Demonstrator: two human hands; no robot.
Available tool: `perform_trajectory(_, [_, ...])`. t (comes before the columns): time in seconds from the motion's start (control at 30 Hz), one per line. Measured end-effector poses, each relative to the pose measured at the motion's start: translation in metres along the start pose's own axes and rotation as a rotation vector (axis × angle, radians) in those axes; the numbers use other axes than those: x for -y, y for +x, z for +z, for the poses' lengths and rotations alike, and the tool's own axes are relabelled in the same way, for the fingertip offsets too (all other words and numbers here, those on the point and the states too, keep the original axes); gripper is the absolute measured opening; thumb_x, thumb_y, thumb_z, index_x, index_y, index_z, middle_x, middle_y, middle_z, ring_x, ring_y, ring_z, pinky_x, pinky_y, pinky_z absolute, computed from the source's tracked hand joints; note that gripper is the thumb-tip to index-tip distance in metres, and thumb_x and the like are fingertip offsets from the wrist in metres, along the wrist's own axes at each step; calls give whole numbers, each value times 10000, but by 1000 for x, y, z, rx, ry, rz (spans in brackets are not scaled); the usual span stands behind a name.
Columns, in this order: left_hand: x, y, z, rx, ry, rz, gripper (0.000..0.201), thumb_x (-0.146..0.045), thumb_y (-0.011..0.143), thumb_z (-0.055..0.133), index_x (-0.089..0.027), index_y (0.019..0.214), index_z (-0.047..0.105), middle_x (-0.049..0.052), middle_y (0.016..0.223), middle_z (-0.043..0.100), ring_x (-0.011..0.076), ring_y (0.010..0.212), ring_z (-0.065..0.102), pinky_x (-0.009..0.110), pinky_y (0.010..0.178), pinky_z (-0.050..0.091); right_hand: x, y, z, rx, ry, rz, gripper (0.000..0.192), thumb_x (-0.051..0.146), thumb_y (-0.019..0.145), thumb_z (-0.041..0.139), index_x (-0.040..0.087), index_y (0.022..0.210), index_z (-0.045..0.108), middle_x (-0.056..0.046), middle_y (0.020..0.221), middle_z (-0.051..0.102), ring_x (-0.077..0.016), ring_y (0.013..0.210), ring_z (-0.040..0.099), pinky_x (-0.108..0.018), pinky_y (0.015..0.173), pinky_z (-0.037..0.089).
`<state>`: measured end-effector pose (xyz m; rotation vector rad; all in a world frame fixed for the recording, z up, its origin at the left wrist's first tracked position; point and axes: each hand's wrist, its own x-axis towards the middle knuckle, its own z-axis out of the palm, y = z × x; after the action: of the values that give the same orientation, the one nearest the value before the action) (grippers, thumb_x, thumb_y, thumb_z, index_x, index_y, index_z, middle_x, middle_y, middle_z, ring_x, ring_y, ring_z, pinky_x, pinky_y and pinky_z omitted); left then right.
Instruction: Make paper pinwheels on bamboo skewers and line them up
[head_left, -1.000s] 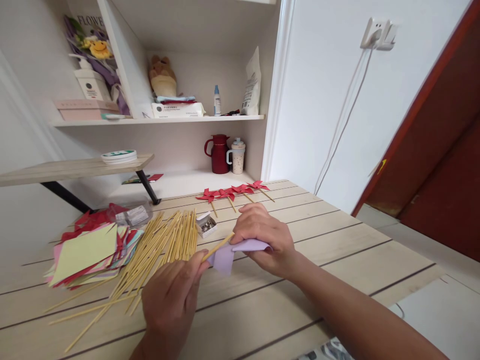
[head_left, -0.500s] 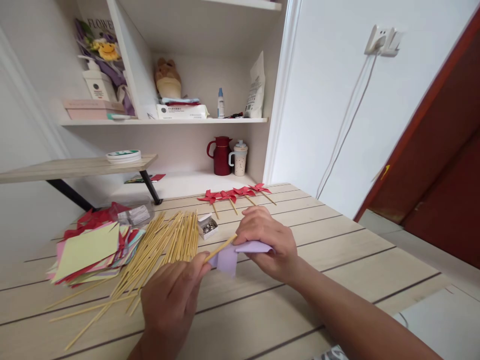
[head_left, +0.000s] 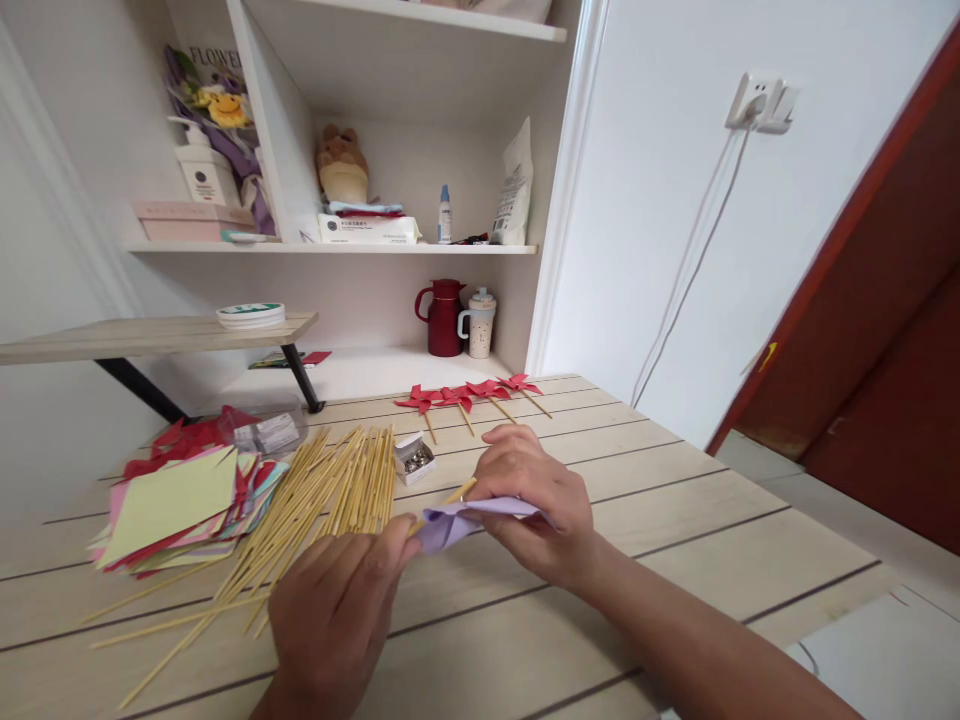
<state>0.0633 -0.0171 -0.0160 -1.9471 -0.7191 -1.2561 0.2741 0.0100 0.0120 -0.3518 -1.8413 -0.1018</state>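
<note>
Purple pinwheel point(head_left: 461, 520) held just above tabletop point(head_left: 675, 520), mid-assembly: right hand point(head_left: 532, 500) fingers pinching folded paper, left hand point(head_left: 337, 610) fingers closed on stick point(head_left: 450, 498). Four red pinwheels point(head_left: 469, 395) done; stick pile point(head_left: 330, 490), paper stack point(head_left: 180, 495) remain.

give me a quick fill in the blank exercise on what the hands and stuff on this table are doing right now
1. The right hand and left hand hold folded paper coloured ____.
2. The finished pinwheels lined up behind the hands are coloured ____.
3. The bamboo sticks lie between the stack of coloured paper and the small ____ of pins.
Missing words: purple; red; box
</note>
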Motion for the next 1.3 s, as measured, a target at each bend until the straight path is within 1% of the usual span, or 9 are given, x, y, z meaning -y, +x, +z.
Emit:
perform_trajectory(0.17, [0, 2, -2, -9, 35, 11, 125, -146, 918, 604, -146, 1037, 641, -7, 654, 644, 112, 570, 595, 265, 591, 428, 2, 3, -3, 5, -24, -20, 83, 118, 835, 623, 189, 853, 662, -15, 682, 672, -152, 637, 616, -423, 860, 508])
perform_trajectory(0.3, [0, 1, -3, 10, -3, 6, 121, -140, 930, 578, -107, 1031, 636, 6, 650, 647, 108, 559, 585, 267, 587, 431, 3, 3, -5, -2, -43, -31, 101, 97, 830, 607, 182, 851, 657, -18, 677, 660, -156, 654, 614, -430, 876, 497])
perform_trajectory(0.4, [0, 1, -5, 40, -17, 4, 132, -133, 935, 566, -89, 1043, 629, 0, 634, 641, 98, 532, 565, 264, 566, 420, 3, 3, -7, 9, -43, -51, 87, 127, 855, 590, 180, 872, 657, -28, 693, 661, -163, 668, 620, -437, 881, 491])
perform_trajectory(0.57, [0, 3, -6, 32, -19, 9, 114, -149, 941, 562, -98, 1016, 631, 7, 642, 658, 105, 561, 602, 264, 577, 434, 3, 1, -8, 23, -77, -94, 98, 166, 902, 553, 189, 900, 648, -27, 710, 671, -167, 684, 620, -448, 885, 481])
perform_trajectory(0.73, [0, 1, -6, 9, -1, 3, 103, -162, 934, 581, -122, 1011, 637, -3, 645, 657, 102, 554, 605, 258, 579, 444, 4, 2, -10, 23, -89, -105, 105, 173, 909, 543, 194, 912, 646, -22, 723, 677, -168, 691, 620, -452, 886, 475])
perform_trajectory(0.9, [-2, 1, -6, 20, -20, -21, 97, -171, 939, 573, -138, 999, 643, -3, 648, 664, 105, 560, 616, 251, 580, 452, 3, 0, -12, 41, -101, -148, 122, 195, 915, 539, 187, 951, 655, -36, 761, 695, -183, 732, 641, -461, 908, 468])
perform_trajectory(1.0, [-3, -1, -5, 1, -53, -82, 109, -188, 946, 561, -158, 1009, 644, -3, 672, 685, 110, 575, 638, 240, 590, 473, 2, -1, -12, 57, -99, -150, 172, 210, 943, 489, 195, 963, 659, -33, 759, 704, -183, 736, 644, -460, 914, 466])
perform_trajectory(1.1, [-4, -6, -3, 10, -108, -216, 131, -225, 955, 543, -173, 1012, 649, 5, 731, 719, 116, 615, 670, 222, 619, 506, 2, 0, -10, 62, -87, -165, 199, 221, 957, 469, 183, 951, 664, -36, 751, 709, -180, 723, 643, -454, 910, 467])
perform_trajectory(1.3, [-2, -12, 4, 16, -242, -425, 148, -266, 941, 556, -210, 973, 690, 2, 842, 770, 129, 711, 727, 185, 663, 551, 4, 5, -8, 55, -55, -129, 144, 194, 937, 515, 202, 929, 658, -17, 730, 702, -167, 690, 632, -429, 893, 479])
